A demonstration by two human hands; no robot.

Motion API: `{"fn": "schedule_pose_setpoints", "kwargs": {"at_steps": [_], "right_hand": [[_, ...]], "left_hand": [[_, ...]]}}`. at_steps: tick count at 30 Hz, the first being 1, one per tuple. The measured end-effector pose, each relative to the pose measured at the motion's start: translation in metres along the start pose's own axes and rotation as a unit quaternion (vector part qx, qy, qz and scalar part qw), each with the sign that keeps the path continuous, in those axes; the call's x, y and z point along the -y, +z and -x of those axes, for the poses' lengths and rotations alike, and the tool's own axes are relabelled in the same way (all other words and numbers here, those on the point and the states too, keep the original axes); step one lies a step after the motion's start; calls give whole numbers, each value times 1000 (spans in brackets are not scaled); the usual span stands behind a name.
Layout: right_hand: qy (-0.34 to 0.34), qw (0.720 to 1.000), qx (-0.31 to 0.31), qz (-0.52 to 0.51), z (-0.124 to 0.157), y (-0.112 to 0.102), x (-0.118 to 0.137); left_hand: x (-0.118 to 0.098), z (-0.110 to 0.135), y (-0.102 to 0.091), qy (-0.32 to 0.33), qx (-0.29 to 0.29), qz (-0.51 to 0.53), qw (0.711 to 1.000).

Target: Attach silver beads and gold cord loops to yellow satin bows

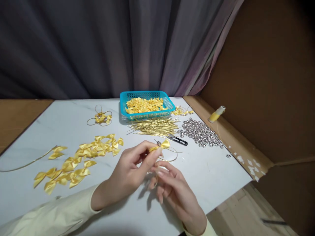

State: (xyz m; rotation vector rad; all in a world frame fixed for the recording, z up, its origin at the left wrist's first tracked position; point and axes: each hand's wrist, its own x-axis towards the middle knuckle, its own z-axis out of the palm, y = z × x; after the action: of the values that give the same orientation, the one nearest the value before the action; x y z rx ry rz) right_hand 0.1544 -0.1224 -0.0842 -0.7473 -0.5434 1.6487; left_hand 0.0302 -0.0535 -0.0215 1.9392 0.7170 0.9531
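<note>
My left hand (134, 168) pinches a yellow satin bow (165, 144) between thumb and fingers. A silver bead (158, 143) sits on the bow, and a thin gold cord (176, 156) loops out to its right. Just below, my right hand (176, 188) has its thumb and index finger closed on a lower part of the cord, its other fingers loosely curled. The fingers partly hide the cord there. On the table to the left lie several loose yellow bows (98, 146). One bow (57, 152) has a long gold cord (31, 165) beside it.
Behind my hands are a blue basket (147, 114) of bows, a pile of gold cords (157, 127), black thread snips (178, 140) and many silver beads (200, 131). A looped bow piece (100, 118) lies back left. A yellow thread spool (216, 114) stands on cardboard at right.
</note>
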Motion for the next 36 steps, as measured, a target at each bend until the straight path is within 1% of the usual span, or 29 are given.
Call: {"fn": "schedule_pose_setpoints", "kwargs": {"at_steps": [2, 3, 4, 5, 6, 7, 8, 10, 12, 15, 17, 19, 23, 24, 26, 28, 30, 33, 36], "right_hand": [[-39, 997, -56, 36, 2, -11, 10], [-71, 991, -94, 71, 3, -17, 17], [-116, 977, -133, 119, 6, -22, 26], [-167, 956, -167, 171, 8, -26, 35], [-218, 930, -190, 227, 12, -28, 45], [-271, 901, -202, 272, 16, -29, 55], [-309, 877, -194, 314, 20, -27, 65], [-363, 831, -153, 393, 27, -19, 83], [-380, 790, -71, 476, 31, -8, 99], [-353, 721, 64, 592, 27, 7, 115], [-343, 673, 134, 641, 19, 12, 124], [-335, 621, 179, 685, 10, 16, 130], [-322, 496, 248, 767, -2, 23, 140], [-325, 470, 262, 778, -4, 25, 142], [-334, 432, 278, 790, -6, 29, 144], [-343, 409, 287, 795, -9, 31, 146], [-346, 401, 300, 794, -12, 32, 147], [-342, 410, 323, 781, -17, 31, 146], [-340, 422, 332, 772, -20, 29, 143]], "left_hand": [[1, 0, -1, 21, 11, -14, 1000], [1, 0, -2, 29, 16, -22, 999], [2, 0, -2, 33, 21, -28, 999], [2, 0, -3, 36, 26, -33, 998], [2, 0, -3, 35, 34, -36, 998], [2, 0, -3, 32, 44, -38, 998], [2, 1, -3, 29, 54, -39, 997], [2, 1, -3, 26, 74, -40, 996], [2, -1, -3, 27, 92, -42, 994], [0, -4, -3, 30, 111, -47, 992], [-1, -6, -4, 31, 117, -51, 991], [-1, -7, -6, 37, 121, -49, 991], [-1, -9, -10, 53, 120, -63, 989], [-1, -9, -11, 55, 123, -69, 988], [-1, -10, -13, 56, 134, -81, 986], [-2, -11, -14, 54, 146, -92, 983], [-3, -12, -15, 59, 158, -100, 981], [-1, -13, -15, 77, 159, -108, 978], [4, -13, -15, 81, 147, -115, 979]]}}
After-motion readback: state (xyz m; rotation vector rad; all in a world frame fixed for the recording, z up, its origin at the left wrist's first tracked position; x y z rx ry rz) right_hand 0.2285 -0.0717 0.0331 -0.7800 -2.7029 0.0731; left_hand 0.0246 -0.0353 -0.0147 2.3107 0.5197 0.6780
